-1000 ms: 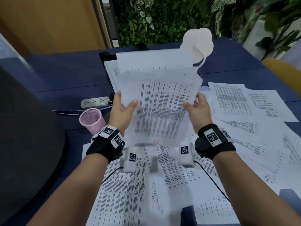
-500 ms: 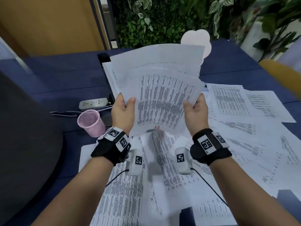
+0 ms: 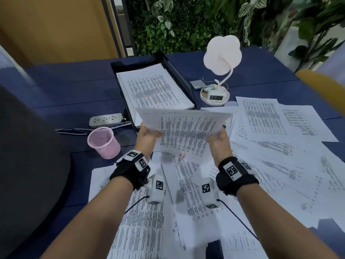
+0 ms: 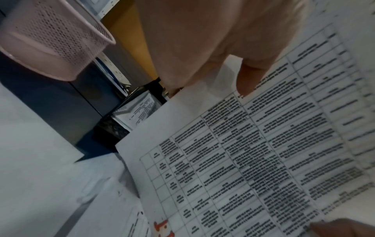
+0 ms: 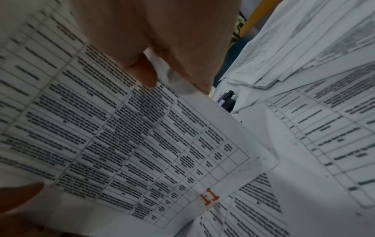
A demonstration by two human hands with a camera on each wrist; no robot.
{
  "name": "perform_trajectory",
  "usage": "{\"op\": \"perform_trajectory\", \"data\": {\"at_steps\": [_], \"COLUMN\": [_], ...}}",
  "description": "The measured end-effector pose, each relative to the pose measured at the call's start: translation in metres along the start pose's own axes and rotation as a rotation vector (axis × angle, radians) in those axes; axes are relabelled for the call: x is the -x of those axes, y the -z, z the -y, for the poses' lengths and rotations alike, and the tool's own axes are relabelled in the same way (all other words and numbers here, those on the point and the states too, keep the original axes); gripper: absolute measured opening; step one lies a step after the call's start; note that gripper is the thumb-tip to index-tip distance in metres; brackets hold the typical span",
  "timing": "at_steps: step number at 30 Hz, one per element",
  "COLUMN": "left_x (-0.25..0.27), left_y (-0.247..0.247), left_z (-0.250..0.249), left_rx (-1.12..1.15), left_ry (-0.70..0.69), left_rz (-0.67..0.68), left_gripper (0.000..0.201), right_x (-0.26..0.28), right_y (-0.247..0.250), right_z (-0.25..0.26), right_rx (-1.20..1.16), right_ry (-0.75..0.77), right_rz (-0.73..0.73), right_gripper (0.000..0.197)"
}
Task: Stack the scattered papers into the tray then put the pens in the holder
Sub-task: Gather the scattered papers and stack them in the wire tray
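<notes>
You are holding a sheaf of printed papers (image 3: pixel 186 131) up off the table (image 3: pixel 65 85), one hand on each side. Your left hand (image 3: pixel 147 136) pinches its left edge, thumb (image 4: pixel 246 78) on the printed face and the other fingers behind the sheet. Your right hand (image 3: pixel 218 141) pinches the right edge the same way, thumb (image 5: pixel 142 72) lying on the print. The sheaf hangs above the middle of the table, its far edge level with the near end of the tray (image 3: pixel 179 71), and a red mark shows at its lower edge.

The black tray lies toward the far edge of the table, a little left of centre, and already carries a neat pile of printed sheets (image 3: pixel 153 88). The pink mesh holder (image 3: pixel 103 143) stands upright toward the left edge, near your left wrist and just this side of a grey power strip (image 3: pixel 106 119).

Loose papers (image 3: pixel 280 146) cover the near and right parts of the table, overlapping one another at many angles, with more under your forearms at the near edge. In the right wrist view, the dark ends of some pens (image 5: pixel 227 99) poke out between loose sheets just beyond your right hand; how many there are, you cannot tell.

A white flower-shaped lamp (image 3: pixel 222 55) stands right of the tray, with a small clock (image 3: pixel 216 95) in its base.
</notes>
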State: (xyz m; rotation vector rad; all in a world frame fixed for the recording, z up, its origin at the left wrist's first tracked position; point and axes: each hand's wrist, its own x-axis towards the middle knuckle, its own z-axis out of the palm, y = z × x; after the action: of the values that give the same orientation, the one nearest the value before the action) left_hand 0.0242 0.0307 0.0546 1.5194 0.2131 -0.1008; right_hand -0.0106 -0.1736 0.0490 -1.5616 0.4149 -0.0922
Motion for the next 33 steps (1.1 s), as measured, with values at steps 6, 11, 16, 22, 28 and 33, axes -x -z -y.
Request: {"op": "perform_trajectory", "data": {"at_steps": [6,11,16,22,28,33], "left_x": [-0.002,0.002,0.009,0.011,0.022,0.016], "left_y": [-0.006,-0.006,-0.002,0.003,0.023,0.032], "left_z": [-0.002,0.0,-0.002,0.034,0.094,0.09], "left_rx": [-0.047,-0.206,-0.233,-0.731,-0.738,-0.61], "left_ry": [-0.123,-0.126,-0.122,0.041,0.288,0.237], "left_rz": [-0.037,-0.006,-0.024,0.136,0.217,0.153], "left_gripper": [0.037,0.037,0.039,0.043,0.041,0.039], "right_x": [-0.002,0.001,-0.002,-0.011,-0.005,-0.007], "right_y": [0.002,0.002,0.013,0.029,0.034,0.029], "right_z": [0.007,0.003,-0.014,-0.051,-0.075,-0.071], "right_rx": [0.064,0.186,0.215,0.573,0.835,0.716], "right_ry": [0.089,-0.038,-0.088,-0.297,-0.374,-0.318], "right_rz": [-0.047,0.097,-0.009,0.088,0.29,0.212], "right_gripper": [0.049,0.051,0.017,0.02,0.014,0.009]}}
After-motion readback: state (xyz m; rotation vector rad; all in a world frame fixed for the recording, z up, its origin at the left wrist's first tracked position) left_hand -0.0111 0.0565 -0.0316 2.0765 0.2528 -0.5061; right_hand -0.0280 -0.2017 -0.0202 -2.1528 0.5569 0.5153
